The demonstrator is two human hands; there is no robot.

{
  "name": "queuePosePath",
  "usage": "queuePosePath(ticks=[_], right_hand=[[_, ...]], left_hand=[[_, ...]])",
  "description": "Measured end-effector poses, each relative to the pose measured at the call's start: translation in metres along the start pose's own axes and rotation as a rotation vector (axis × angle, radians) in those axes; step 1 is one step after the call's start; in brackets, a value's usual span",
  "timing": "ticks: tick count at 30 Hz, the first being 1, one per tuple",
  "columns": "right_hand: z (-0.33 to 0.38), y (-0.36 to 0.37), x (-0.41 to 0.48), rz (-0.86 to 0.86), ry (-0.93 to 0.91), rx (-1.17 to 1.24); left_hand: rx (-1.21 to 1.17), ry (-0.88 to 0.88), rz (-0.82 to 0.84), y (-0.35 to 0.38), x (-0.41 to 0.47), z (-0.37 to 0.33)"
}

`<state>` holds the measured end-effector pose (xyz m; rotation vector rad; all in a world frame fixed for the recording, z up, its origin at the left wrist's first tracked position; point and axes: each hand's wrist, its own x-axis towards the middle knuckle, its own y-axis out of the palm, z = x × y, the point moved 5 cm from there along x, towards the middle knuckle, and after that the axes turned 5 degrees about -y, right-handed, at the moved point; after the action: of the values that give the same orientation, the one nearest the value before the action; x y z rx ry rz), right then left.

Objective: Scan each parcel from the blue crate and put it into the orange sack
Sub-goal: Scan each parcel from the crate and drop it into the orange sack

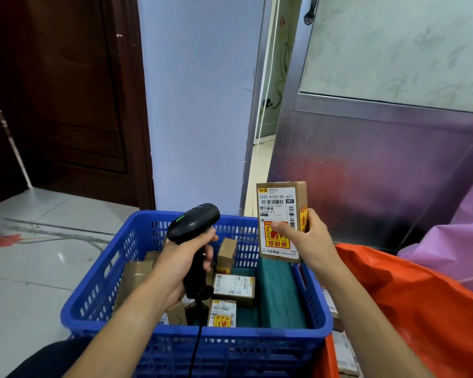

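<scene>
Parcel (280, 214) in right hand (309, 241)

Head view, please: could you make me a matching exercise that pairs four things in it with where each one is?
Things
1. scanner
2. raised parcel
3. orange sack
4. green package

Places
A. lying in the blue crate, along its right wall
B. gripped by the left hand
C. to the right of the crate
D. held upright by the right hand

Pairs: 1-B, 2-D, 3-C, 4-A.
</scene>
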<state>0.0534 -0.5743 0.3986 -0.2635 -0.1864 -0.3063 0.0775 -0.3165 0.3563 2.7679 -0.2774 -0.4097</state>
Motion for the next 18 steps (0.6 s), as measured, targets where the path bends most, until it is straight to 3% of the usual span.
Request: queuePosePath(ticks=[8,18], right_hand=[[-0.021,-0.003,0.001,-0.062,0.095,0.028],[-0.026,-0.004,0.003,-0.06,0.134,0.041]], left_hand=[[0.021,-0.061,0.182,0.017,-0.011,0.0],[0.057,-0.101,0.188,0.02,-0.011,0.004]])
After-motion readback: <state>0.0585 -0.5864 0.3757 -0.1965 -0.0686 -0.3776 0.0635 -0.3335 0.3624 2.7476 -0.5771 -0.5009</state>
